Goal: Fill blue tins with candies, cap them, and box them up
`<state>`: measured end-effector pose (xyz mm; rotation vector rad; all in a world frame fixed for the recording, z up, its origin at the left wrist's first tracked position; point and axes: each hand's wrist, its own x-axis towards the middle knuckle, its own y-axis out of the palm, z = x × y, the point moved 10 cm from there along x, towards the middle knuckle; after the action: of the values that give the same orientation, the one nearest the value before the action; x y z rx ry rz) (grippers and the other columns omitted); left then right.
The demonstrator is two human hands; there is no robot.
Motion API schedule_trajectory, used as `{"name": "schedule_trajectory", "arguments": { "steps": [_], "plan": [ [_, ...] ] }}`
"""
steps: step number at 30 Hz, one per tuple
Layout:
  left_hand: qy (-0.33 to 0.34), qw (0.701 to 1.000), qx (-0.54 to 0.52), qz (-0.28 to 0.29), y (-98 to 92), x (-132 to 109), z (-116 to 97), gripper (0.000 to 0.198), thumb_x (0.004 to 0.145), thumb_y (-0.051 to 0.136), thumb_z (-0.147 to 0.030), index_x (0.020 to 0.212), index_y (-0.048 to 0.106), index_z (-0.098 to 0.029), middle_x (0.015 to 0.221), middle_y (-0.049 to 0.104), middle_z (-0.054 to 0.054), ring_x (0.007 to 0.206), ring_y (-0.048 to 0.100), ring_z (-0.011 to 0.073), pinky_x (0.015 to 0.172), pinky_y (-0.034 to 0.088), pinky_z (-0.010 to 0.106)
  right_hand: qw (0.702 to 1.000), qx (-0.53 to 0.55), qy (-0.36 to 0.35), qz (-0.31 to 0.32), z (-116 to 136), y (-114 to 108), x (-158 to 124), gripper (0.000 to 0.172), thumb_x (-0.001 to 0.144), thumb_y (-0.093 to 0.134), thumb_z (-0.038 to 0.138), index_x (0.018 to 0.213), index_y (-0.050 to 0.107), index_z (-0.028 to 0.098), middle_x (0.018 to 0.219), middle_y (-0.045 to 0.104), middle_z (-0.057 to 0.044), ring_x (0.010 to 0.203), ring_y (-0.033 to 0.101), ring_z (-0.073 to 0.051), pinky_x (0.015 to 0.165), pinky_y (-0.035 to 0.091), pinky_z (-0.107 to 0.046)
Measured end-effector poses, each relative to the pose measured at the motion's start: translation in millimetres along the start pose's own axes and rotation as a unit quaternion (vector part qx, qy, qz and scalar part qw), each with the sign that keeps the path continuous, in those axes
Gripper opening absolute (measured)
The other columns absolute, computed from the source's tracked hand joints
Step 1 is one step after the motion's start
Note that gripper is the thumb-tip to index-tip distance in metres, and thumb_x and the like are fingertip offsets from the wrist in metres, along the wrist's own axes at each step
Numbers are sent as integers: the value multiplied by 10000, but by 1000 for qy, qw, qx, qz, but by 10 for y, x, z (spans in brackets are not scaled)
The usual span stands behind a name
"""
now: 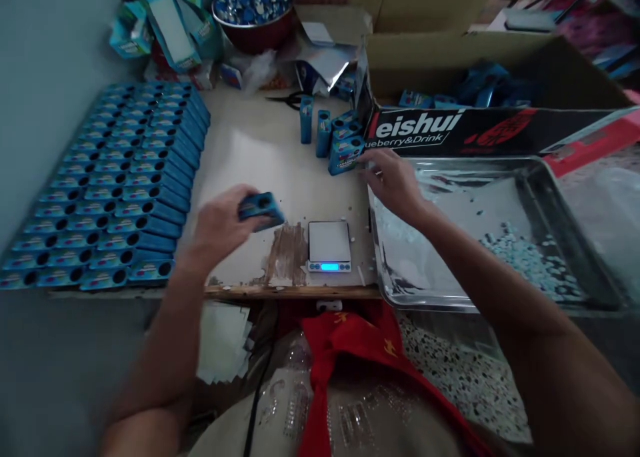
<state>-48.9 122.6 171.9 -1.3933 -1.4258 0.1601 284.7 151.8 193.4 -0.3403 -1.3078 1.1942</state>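
The left hand (220, 227) holds a small blue card box with two round holes (260, 209) just above the pale worn surface (250, 157). Its grip is pinching the box between thumb and fingers. The box is between the long rows of flat blue boxes (115, 183) on the left and the little silver scale with a blue light (329, 245). The right hand (395, 185) is over by the bunch of standing blue boxes (345, 151), at the corner of the shiny metal tray (465, 217) (the tray has small pale bits (530, 257) in it). Its fingertips are blurry, so I cannot tell if its grip is spread or closed on a box. To do this well, I think the left hand should keep the box flat, holes facing up, and line it up neatly with the rows. The right hand should take just one box and not knock the others over.
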Motion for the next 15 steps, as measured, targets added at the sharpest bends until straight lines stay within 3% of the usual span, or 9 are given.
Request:
{"name": "schedule_trajectory", "arguments": {
  "steps": [3, 6, 8, 11, 15],
  "plan": [
    [-22, 997, 72, -4, -550, -92, 633, 520, 871, 814, -798, 1101, 787, -333, 931, 816, -47, 736, 663, 201, 685, 545, 339, 993, -92, 60, 49, -262, 258, 510, 303, 1007, 640, 260, 1277, 767, 207, 1438, 707, -191, 1157, 713, -325, 955, 570, -440],
    [-46, 995, 65, 60, -758, -303, 1047, 613, 838, 729, -904, 1110, 818, -362, 966, 843, -61, 648, 612, 185, 613, 491, 327, 975, -164, 124, 90, -470, 459, 719, 205, 1021, 678, 258, 1185, 773, 179, 1269, 750, -204, 1073, 709, -318, 881, 509, -406],
    [-28, 994, 50, 98, -775, -461, 1112, 590, 857, 696, -867, 1145, 828, -370, 1025, 854, -52, 709, 645, 207, 644, 504, 341, 975, -165, 120, 92, -518, 498, 721, 174, 1050, 698, 326, 1107, 772, 179, 1139, 772, -170, 1030, 696, -277, 860, 476, -370],
    [0, 990, 68, 121, -760, -641, 1108, 547, 942, 570, -739, 1219, 827, -344, 1026, 831, 6, 908, 703, 275, 807, 540, 412, 987, -117, 84, 70, -453, 392, 570, 320, 1100, 634, 461, 931, 746, 214, 1023, 765, -130, 999, 673, -257, 822, 455, -349],
    [1, 985, 100, 137, -705, -774, 1120, 495, 938, 534, -647, 1201, 830, -349, 973, 799, 44, 923, 686, 302, 843, 529, 471, 991, -85, 54, 88, -70, 176, 70, 294, 1083, 626, 425, 892, 745, 236, 1006, 745, -132, 997, 674, -304, 813, 451, -384]
  ]
}}
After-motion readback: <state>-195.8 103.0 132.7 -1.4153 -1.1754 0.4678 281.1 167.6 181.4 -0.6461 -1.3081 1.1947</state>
